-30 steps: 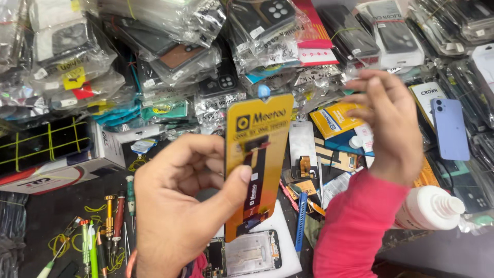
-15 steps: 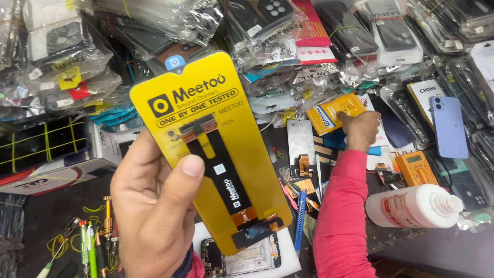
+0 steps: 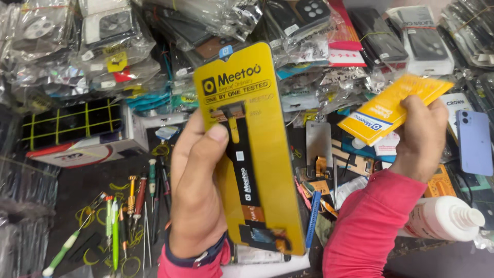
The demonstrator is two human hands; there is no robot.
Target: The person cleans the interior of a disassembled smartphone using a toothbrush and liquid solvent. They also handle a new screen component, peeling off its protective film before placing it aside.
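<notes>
My left hand (image 3: 198, 190) holds up a long yellow screen-part card (image 3: 252, 149) with a black flex strip down its middle, thumb pressed on its front. It stands upright before the cluttered bench. My right hand (image 3: 419, 136), in a pink sleeve, grips a yellow and blue flat packet (image 3: 388, 110), lifted and tilted to the right of the card.
Bagged phone cases and parts (image 3: 118, 46) are piled across the back. Screwdrivers and tweezers (image 3: 128, 206) lie at the lower left. A white squeeze bottle (image 3: 445, 219) lies at the right, next to a lilac phone (image 3: 473, 141). A bare phone screen (image 3: 319, 146) stands mid-bench.
The left hand has turned the yellow card from edge-on to face the camera. The right hand reached down to the bench and has come up holding the yellow and blue packet.
</notes>
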